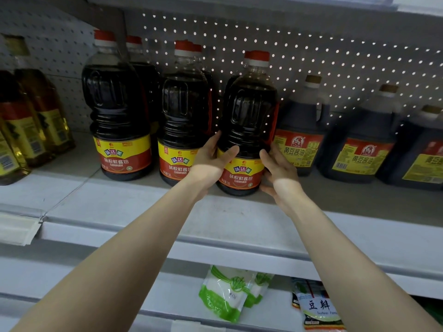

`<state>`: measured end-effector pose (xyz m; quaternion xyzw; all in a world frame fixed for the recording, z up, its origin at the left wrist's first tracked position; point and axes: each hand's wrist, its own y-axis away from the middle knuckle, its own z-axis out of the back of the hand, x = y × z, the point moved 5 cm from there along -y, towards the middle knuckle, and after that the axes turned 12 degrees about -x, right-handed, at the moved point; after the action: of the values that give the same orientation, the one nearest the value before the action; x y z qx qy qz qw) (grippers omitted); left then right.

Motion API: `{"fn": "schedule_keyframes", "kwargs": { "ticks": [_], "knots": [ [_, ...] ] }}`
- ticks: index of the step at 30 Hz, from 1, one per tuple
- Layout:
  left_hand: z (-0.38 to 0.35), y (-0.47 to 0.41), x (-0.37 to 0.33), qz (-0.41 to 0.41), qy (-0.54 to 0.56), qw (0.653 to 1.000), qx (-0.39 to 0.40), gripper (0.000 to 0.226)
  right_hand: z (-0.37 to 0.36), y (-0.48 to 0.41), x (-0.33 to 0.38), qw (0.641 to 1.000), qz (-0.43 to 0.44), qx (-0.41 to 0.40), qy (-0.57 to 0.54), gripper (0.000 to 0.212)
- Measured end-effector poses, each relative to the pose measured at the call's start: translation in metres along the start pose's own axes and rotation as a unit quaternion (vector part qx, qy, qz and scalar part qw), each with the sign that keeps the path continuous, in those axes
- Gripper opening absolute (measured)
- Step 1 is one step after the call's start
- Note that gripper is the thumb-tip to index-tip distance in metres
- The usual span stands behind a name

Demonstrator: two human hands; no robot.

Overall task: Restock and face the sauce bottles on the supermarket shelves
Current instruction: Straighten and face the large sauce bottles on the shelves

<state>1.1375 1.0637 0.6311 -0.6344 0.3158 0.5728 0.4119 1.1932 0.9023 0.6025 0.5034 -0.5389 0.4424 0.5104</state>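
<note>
A tall dark soy sauce bottle (pixel 247 121) with a red cap and a red-and-yellow label stands upright near the front of the white shelf (pixel 134 207). My left hand (pixel 212 161) grips its left side, thumb across the front above the label. My right hand (pixel 279 171) holds its right side, fingers curled round the lower body. Two matching bottles stand to the left, the nearer one (pixel 182 116) beside my left hand and the farther one (pixel 117 106) beyond it, each with another bottle behind it.
Dark jugs (pixel 299 130) with brown caps and red-yellow labels fill the shelf to the right. Yellow oil bottles (pixel 31 125) stand at the far left. A perforated back panel (pixel 311 51) closes the shelf. Green-and-white pouches (pixel 225 293) and a labelled packet (pixel 318 307) lie on the shelf below.
</note>
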Motion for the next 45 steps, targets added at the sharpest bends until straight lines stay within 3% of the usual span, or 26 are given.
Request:
{"fn": "schedule_keyframes", "kwargs": {
  "ticks": [30, 35, 45],
  "knots": [
    [0.001, 0.01, -0.01, -0.024, -0.028, 0.999, -0.015, 0.065, -0.005, 0.011, 0.005, 1.0, 0.006, -0.009, 0.008, 0.06],
    [0.01, 0.029, -0.017, -0.033, -0.025, 0.999, -0.031, 0.059, 0.005, 0.043, 0.016, 0.998, 0.053, -0.018, 0.01, 0.06],
    [0.047, 0.117, -0.007, -0.044, -0.028, 0.999, -0.005, 0.053, 0.03, 0.141, 0.014, 0.994, 0.097, -0.005, 0.039, 0.037]
  ]
}}
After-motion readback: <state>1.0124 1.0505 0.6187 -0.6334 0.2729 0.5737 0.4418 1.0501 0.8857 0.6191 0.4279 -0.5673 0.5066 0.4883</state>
